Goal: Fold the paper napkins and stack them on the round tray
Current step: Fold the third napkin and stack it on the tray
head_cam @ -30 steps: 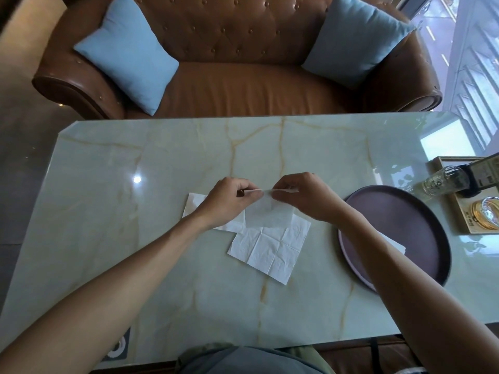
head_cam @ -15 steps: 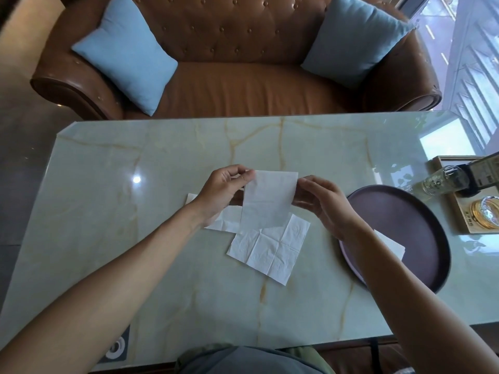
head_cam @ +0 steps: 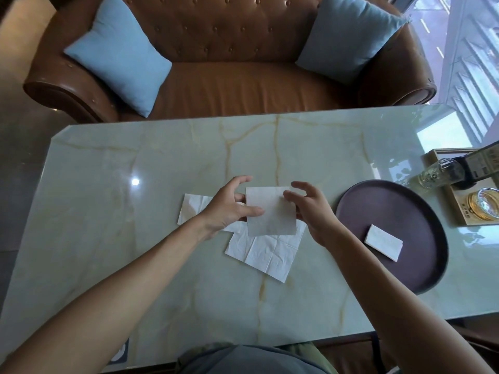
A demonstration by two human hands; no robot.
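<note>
I hold a folded white napkin [head_cam: 270, 211] flat above the table between both hands. My left hand [head_cam: 229, 209] pinches its left edge with thumb and fingers. My right hand [head_cam: 310, 211] grips its right edge, fingers partly spread. Under it an unfolded creased napkin [head_cam: 264, 252] lies on the marble table, and another napkin [head_cam: 193, 209] lies to the left, partly hidden by my left hand. The round dark tray [head_cam: 391, 211] sits to the right with one folded napkin [head_cam: 383, 242] on it.
A wooden tray [head_cam: 442, 155] at the far right edge holds a glass bottle [head_cam: 437, 172] and a gold-rimmed glass dish [head_cam: 484, 207]. A brown leather sofa [head_cam: 229, 85] with two blue cushions stands behind the marble table [head_cam: 135, 238].
The napkin went from a closed fold held at its top edge to a square hanging, then was lowered flatter. Both hands shifted to its side edges; the tray's folded napkin is now uncovered.
</note>
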